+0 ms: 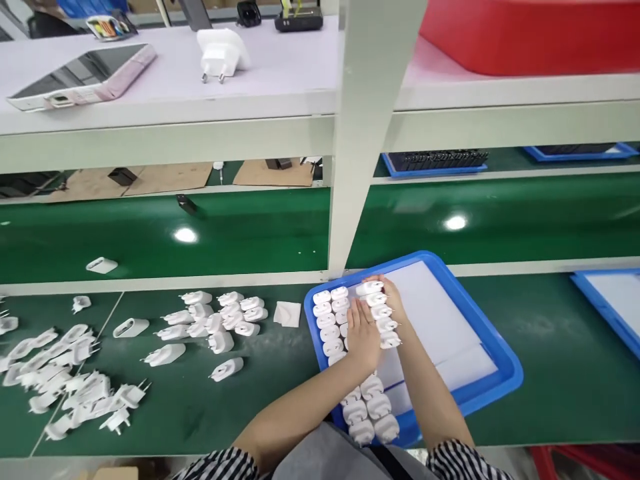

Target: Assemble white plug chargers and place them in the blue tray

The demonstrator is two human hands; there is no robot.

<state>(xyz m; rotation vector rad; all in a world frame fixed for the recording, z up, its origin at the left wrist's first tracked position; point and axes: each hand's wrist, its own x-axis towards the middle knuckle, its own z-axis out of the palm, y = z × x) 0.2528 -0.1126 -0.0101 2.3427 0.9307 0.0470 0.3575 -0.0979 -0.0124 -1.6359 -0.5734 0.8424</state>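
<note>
A blue-rimmed tray lies in front of me with white plug chargers packed in rows along its left side. My right hand curls around the far and right side of a short column of white chargers. Beside that column, my left hand lies with fingers stretched out, touching the chargers and covering some of them. More chargers fill the tray's near end, below my left wrist. The left fingertips' exact contact is partly hidden.
Loose white chargers lie on the green bench to the left, with a larger heap farther left. A pale post rises behind the tray. Overhead, a shelf holds a phone and a red bin. Another tray sits right.
</note>
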